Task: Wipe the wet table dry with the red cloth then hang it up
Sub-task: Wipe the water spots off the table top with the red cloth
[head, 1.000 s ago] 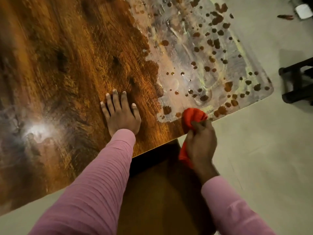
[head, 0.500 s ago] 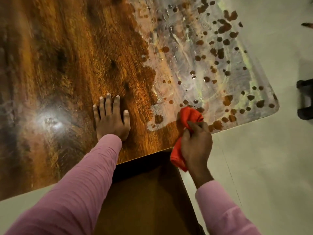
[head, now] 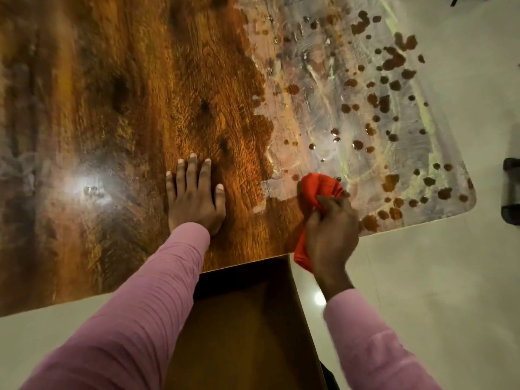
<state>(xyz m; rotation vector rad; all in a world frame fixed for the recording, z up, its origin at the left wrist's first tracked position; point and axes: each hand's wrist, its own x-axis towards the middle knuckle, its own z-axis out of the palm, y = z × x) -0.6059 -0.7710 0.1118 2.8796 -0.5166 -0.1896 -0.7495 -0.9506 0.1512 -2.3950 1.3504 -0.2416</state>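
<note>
On the wet table (head: pixel 135 114), right hand (head: pixel 333 235) grips bunched red cloth (head: pixel 318 188).

Pale glossy floor (head: pixel 422 291), dark furniture (head: pixel 511 192) at right edge

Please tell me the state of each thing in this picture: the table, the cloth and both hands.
table, wood looks dry near the left hand, film and droplets remain on the right hand's side.
red cloth, bunched, pressed on the table at the wet part's edge, one end hanging past the table's edge.
left hand, flat on the wood, fingers straight, holding nothing.
right hand, gripping the red cloth.
</note>
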